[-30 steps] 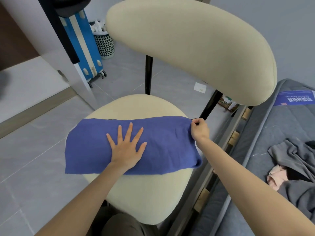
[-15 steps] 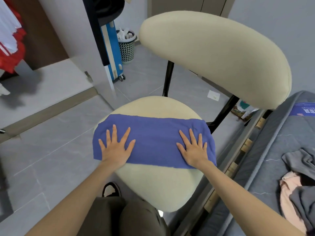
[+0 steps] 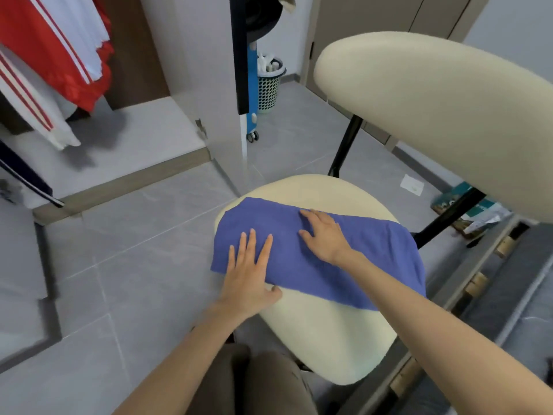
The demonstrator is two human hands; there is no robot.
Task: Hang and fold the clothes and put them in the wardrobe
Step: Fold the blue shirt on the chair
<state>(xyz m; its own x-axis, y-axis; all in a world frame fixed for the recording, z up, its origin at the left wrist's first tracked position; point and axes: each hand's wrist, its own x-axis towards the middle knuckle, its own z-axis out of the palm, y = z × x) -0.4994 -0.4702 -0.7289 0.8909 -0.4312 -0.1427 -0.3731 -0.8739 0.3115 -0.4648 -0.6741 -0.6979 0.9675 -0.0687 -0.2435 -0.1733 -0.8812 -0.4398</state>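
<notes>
Left hand (image 3: 248, 274) at seven o'clock and right hand (image 3: 324, 235) at centre lie flat, fingers (image 3: 253, 244) lightly spread, on the folded blue knit cloth (image 3: 374, 259) across the cream padded chair seat (image 3: 323, 333), so best sweep outward towards three o'clock, flattening creases before the next fold.

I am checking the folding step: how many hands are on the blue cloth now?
2. The left hand lies flat on the left end of the blue cloth; the right hand lies flat near its middle. The cloth lies across the chair seat. Neither hand is hidden.
</notes>
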